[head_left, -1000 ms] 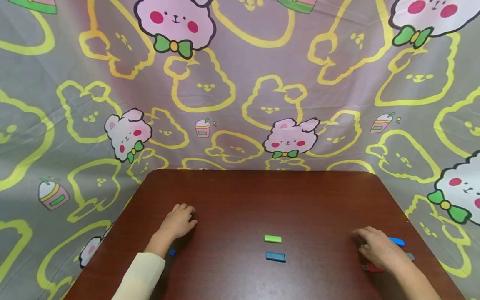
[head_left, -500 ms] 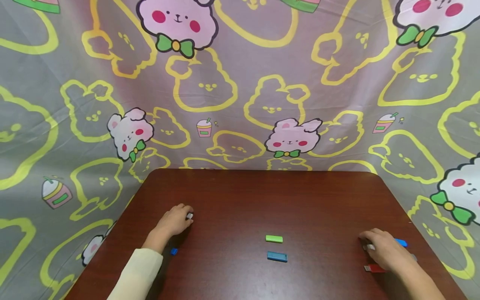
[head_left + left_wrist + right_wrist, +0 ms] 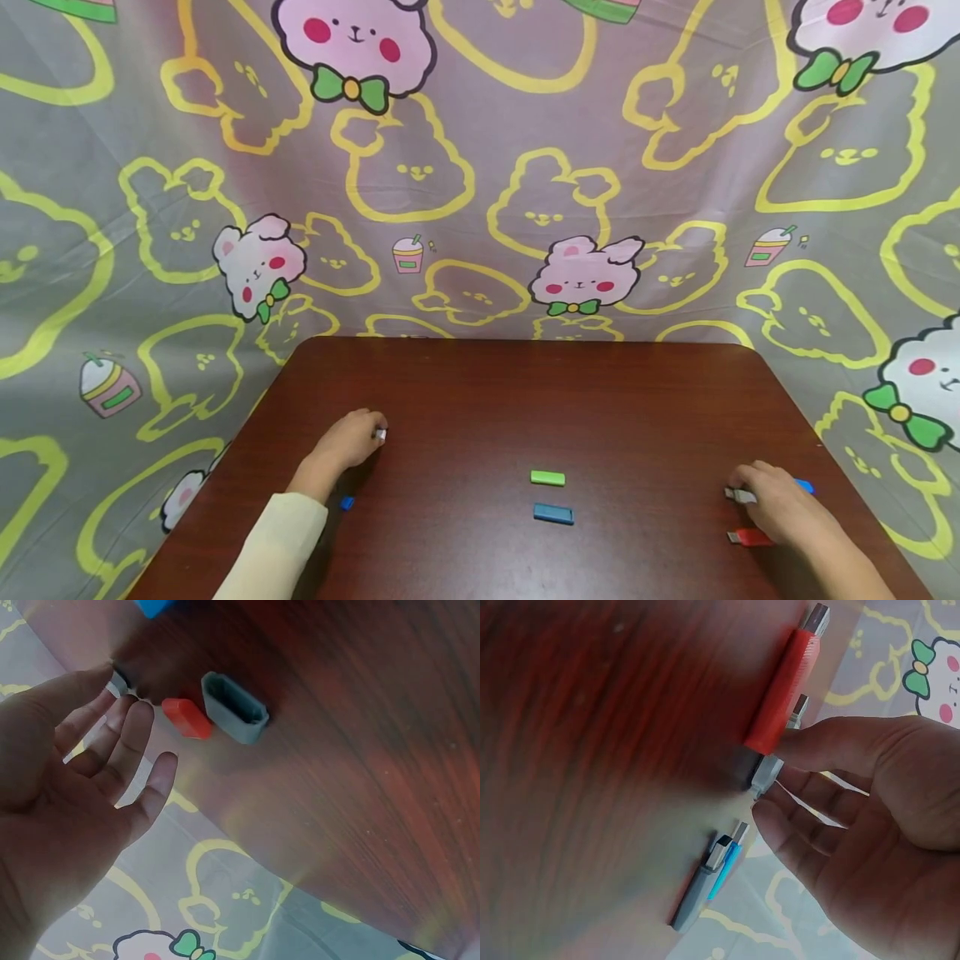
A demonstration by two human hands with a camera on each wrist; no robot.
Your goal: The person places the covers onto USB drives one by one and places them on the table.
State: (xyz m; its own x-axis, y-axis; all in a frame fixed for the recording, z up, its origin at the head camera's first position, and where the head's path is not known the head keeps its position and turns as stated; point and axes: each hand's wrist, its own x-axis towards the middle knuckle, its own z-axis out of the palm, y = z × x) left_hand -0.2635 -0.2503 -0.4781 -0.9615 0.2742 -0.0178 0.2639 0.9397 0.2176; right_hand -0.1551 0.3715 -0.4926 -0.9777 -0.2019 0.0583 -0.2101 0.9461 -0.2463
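Observation:
My left hand [image 3: 348, 439] is low at the table's left side. Its thumb and index fingertips pinch a small whitish cap [image 3: 118, 681]. Close by in the left wrist view lie a red cap [image 3: 186, 718] and a hollow grey cap [image 3: 234, 709], and a blue cap [image 3: 152, 606] shows at the top edge. On the right side, my right hand [image 3: 776, 504] pinches a light grey USB stick [image 3: 741, 496], its metal plug pointing left. A red USB stick [image 3: 784, 694] lies just in front of it, partly hiding the held stick in the right wrist view.
A green stick-shaped piece [image 3: 547, 478] and a teal one [image 3: 553, 513] lie mid-table [image 3: 480, 400]. Beyond my right hand are a blue USB stick [image 3: 804, 486] and a dark grey USB stick [image 3: 694, 896]. A patterned cloth [image 3: 480, 142] hangs behind the table.
My right hand has shifted slightly right, and the light grey USB stick now shows at its fingertips. The left hand has drawn slightly back to the left, with the whitish cap showing more.

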